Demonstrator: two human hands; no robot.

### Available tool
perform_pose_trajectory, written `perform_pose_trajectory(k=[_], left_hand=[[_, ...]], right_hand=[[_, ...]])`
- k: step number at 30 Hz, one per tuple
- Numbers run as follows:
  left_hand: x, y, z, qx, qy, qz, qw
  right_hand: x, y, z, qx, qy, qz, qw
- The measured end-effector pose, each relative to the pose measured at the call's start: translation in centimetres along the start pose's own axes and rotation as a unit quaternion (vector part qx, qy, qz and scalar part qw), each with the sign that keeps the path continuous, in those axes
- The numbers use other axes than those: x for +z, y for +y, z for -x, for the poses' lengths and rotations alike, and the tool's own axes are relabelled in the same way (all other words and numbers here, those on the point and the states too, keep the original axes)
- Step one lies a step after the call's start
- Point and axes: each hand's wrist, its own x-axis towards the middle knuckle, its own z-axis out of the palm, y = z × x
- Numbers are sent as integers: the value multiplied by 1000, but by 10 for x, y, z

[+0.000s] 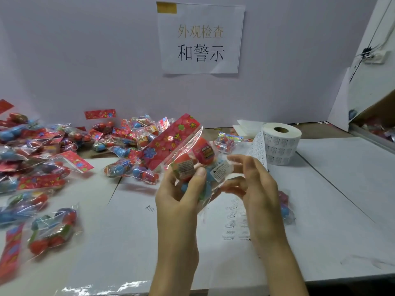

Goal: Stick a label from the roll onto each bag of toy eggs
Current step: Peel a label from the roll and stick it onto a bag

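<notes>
Now, head view: the left hand (179, 195) grips the bag of toy eggs (192, 154) above the desk (128, 242), with a label (221, 171) on its front. The right hand (256, 189) curls beside it, grip unclear. Best smooth the label flat against a firm egg. The roll (280, 144) stands behind.

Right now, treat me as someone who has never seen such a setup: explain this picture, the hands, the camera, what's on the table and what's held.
No machine here: a person works with bare hands, and the one picture comes from a camera worn on the head, looking down. The left hand grips a clear bag of toy eggs; the right hand pinches its edge beside a white warning label on it. On the table lie more such bags at the left, the label roll at the right and a printed strip below the hands. A paper sign hangs on the wall.
</notes>
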Motion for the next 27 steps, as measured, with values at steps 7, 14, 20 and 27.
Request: perform_pose_trajectory(k=[7,14,20,27], left_hand=[[-5,5,-4,-31,-50,-25,998],[-22,11,-12,-76,-67,-2,995],[-29,2,-16,-70,-56,-63,994],[-32,-4,-30,-96,-80,-75,989]], right_hand=[[0,-10,2,-18,-24,31,999],[-1,-14,-6,26,-74,-42,996],[13,1,-3,30,-9,4,999],[11,5,-2,21,23,29,999]])
